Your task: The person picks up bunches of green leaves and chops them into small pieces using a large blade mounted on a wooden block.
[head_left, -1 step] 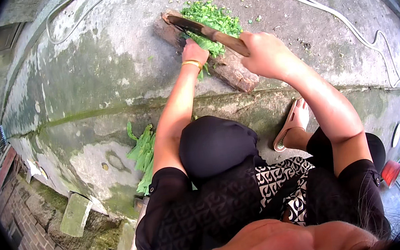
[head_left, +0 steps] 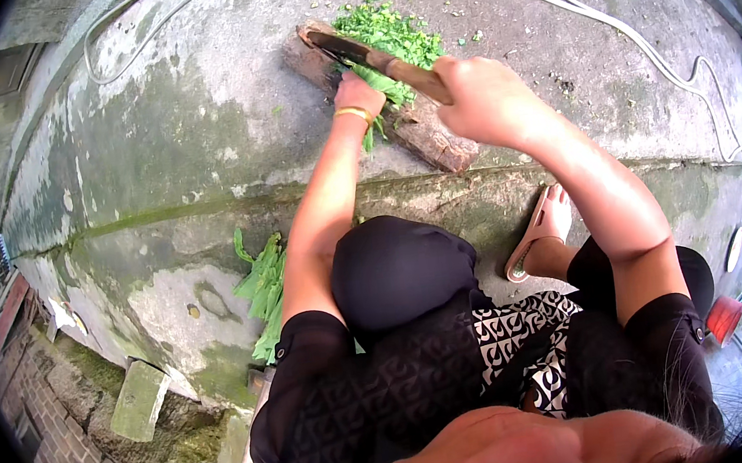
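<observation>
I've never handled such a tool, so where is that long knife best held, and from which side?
Probably by its wooden handle, from the person's right, where the right hand grips it: this narrow end points that way, while the dark blade slants to the upper left, over the brown block and close to the left hand.

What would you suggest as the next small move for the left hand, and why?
I would perhaps draw the left hand back slightly along the leaves, since it appears close beside the knife that the right hand holds across the wooden block.
</observation>
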Available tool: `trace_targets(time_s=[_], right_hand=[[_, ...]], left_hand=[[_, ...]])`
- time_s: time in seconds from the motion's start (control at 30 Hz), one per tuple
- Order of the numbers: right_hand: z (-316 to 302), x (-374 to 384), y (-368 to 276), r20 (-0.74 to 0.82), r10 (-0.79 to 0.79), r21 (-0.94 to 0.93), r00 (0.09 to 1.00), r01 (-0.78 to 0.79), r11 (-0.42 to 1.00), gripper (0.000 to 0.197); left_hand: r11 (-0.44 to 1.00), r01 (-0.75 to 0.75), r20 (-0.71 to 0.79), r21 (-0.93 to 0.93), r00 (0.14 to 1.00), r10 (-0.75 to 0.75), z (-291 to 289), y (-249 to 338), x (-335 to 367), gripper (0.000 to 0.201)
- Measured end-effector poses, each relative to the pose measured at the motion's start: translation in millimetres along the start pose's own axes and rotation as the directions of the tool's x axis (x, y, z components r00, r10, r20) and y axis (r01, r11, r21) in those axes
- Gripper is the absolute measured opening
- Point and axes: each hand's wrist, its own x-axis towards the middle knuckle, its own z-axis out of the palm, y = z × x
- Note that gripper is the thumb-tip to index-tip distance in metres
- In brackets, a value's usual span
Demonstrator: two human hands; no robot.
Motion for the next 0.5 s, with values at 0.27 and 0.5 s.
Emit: trace_targets(time_s=[0.27,0.5], right_hand=[[132,-41,30,-0.017,0.062,0.130,0.998,-0.060,0.990,0.041],[157,-22,84,0.150,0.197,0.100,0.969,-0.213,0.972,0.034]], left_hand=[[0.923,-0.338,-0.399,-0.185,0.884,0.244,32,-46,-5,0.070],[0.954,-0.127,-0.262,-0.272,0.964,0.054,14,-17,-16,0.057]])
